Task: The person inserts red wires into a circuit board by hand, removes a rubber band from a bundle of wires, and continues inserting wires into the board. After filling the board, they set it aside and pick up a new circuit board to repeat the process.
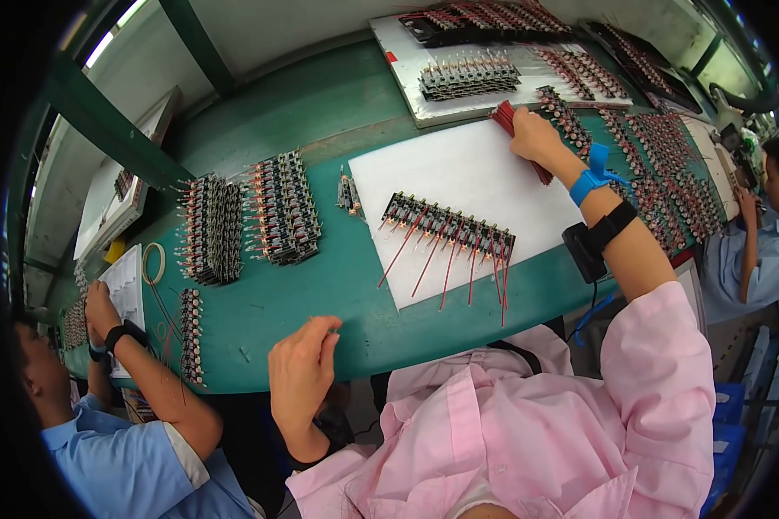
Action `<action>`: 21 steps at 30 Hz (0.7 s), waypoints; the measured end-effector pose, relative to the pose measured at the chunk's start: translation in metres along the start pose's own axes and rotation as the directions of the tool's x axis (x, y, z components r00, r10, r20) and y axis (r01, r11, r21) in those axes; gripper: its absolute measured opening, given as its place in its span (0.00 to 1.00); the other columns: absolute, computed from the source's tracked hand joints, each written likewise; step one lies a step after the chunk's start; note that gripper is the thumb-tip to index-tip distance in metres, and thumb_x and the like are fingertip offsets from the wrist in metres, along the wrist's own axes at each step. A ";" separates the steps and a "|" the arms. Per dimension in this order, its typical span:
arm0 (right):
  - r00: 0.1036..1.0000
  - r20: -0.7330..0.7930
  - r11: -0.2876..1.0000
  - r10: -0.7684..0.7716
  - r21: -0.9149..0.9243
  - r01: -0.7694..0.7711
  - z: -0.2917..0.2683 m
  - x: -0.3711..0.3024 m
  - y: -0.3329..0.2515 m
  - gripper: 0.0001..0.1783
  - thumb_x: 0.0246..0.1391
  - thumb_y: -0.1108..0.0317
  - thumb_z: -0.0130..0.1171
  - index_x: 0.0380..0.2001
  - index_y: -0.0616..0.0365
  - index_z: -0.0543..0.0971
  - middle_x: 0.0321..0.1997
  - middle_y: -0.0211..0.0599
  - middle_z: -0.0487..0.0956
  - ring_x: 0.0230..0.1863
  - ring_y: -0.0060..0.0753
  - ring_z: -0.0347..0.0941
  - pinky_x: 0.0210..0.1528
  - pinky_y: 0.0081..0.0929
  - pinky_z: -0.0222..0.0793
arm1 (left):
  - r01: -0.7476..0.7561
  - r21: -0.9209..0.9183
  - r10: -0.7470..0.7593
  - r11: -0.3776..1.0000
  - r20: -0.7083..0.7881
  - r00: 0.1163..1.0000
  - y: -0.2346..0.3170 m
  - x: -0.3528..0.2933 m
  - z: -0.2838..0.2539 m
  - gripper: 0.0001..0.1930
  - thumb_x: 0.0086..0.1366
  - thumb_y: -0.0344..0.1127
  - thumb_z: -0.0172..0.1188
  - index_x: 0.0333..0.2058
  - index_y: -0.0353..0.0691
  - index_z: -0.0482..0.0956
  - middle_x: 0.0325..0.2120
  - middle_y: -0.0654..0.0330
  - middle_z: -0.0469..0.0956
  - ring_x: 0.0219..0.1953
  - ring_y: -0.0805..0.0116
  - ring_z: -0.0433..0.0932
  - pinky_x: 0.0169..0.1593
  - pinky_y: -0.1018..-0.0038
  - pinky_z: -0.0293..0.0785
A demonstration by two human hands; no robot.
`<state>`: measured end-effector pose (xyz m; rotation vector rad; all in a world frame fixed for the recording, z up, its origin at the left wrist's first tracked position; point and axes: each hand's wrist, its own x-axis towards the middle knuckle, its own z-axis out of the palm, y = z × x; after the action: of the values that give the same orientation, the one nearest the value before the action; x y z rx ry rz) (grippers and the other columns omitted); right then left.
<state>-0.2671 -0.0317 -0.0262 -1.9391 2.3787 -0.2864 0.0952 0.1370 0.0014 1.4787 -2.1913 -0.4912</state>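
Observation:
My right hand (537,137) reaches to the far right part of a white foam sheet (467,160), its fingers closed round a bundle of red wires (504,116). On the sheet's near part lies a strip of small circuit boards (448,227), set at a slant. Several red wires fan out from it toward me, some past the sheet's edge. Over the front edge of the green table hangs my left hand (303,368), holding nothing I can see, fingers loosely bent and the thumb apart. A couple of small loose components (349,195) lie left of the sheet.
Two stacks of circuit board strips (209,229) (281,208) stand left on the green table (303,298). A single strip (191,337) lies nearer. More boards fill the right side and a white tray (446,108) behind. Co-workers sit left (130,458) and right (757,259).

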 end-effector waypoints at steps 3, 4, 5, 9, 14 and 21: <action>1.000 -0.023 1.000 -0.005 -0.008 0.005 -0.001 -0.004 -0.003 0.14 0.33 0.75 0.48 0.29 0.71 0.63 0.29 0.60 0.71 0.33 0.58 0.69 0.35 0.43 0.65 | -0.033 0.079 0.033 0.996 -0.001 0.999 -0.001 -0.001 -0.002 0.05 0.47 0.23 0.52 0.25 0.36 0.71 0.17 0.54 0.71 0.17 0.59 0.70 0.24 0.72 0.65; 1.000 -0.019 1.000 -0.010 -0.025 0.009 -0.002 -0.005 -0.004 0.15 0.34 0.75 0.48 0.29 0.71 0.63 0.29 0.59 0.72 0.33 0.57 0.69 0.35 0.43 0.65 | -0.036 0.084 0.036 0.996 -0.001 0.999 0.000 0.000 -0.003 0.05 0.47 0.23 0.52 0.25 0.36 0.71 0.17 0.54 0.71 0.17 0.59 0.70 0.24 0.72 0.65; 1.000 -0.015 0.999 -0.011 -0.042 0.010 -0.003 -0.007 -0.004 0.15 0.35 0.74 0.48 0.30 0.70 0.63 0.29 0.59 0.72 0.33 0.56 0.69 0.35 0.43 0.65 | -0.040 0.084 0.039 0.996 0.011 0.999 0.002 0.001 -0.003 0.04 0.47 0.22 0.52 0.25 0.36 0.71 0.17 0.54 0.71 0.17 0.59 0.69 0.25 0.72 0.66; 1.000 0.000 0.996 -0.015 -0.083 0.015 0.002 -0.006 -0.001 0.19 0.36 0.67 0.52 0.31 0.69 0.63 0.31 0.57 0.72 0.33 0.55 0.70 0.35 0.41 0.66 | -0.067 0.087 0.064 0.994 0.045 0.997 0.009 0.003 -0.004 0.03 0.48 0.23 0.51 0.24 0.37 0.72 0.17 0.54 0.70 0.17 0.57 0.68 0.25 0.70 0.65; 1.000 0.007 0.995 0.019 -0.094 -0.018 0.005 -0.017 -0.009 0.29 0.36 0.54 0.55 0.35 0.68 0.63 0.33 0.56 0.71 0.35 0.53 0.69 0.35 0.40 0.66 | -0.069 0.107 0.062 0.992 0.072 0.996 0.013 0.001 -0.003 0.03 0.47 0.23 0.51 0.23 0.37 0.72 0.16 0.54 0.69 0.17 0.56 0.68 0.27 0.70 0.65; 0.993 0.061 0.993 0.102 0.061 -0.105 -0.001 -0.017 -0.011 0.35 0.38 0.47 0.52 0.42 0.67 0.62 0.38 0.55 0.70 0.42 0.52 0.66 0.39 0.44 0.63 | -0.072 0.102 0.064 0.992 0.083 0.995 0.012 -0.004 -0.005 0.04 0.46 0.22 0.52 0.23 0.36 0.72 0.16 0.54 0.70 0.16 0.58 0.67 0.27 0.74 0.67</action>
<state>-0.2535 -0.0168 -0.0248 -1.7654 2.3925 -0.2933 0.0900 0.1449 0.0110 1.4550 -2.3540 -0.4241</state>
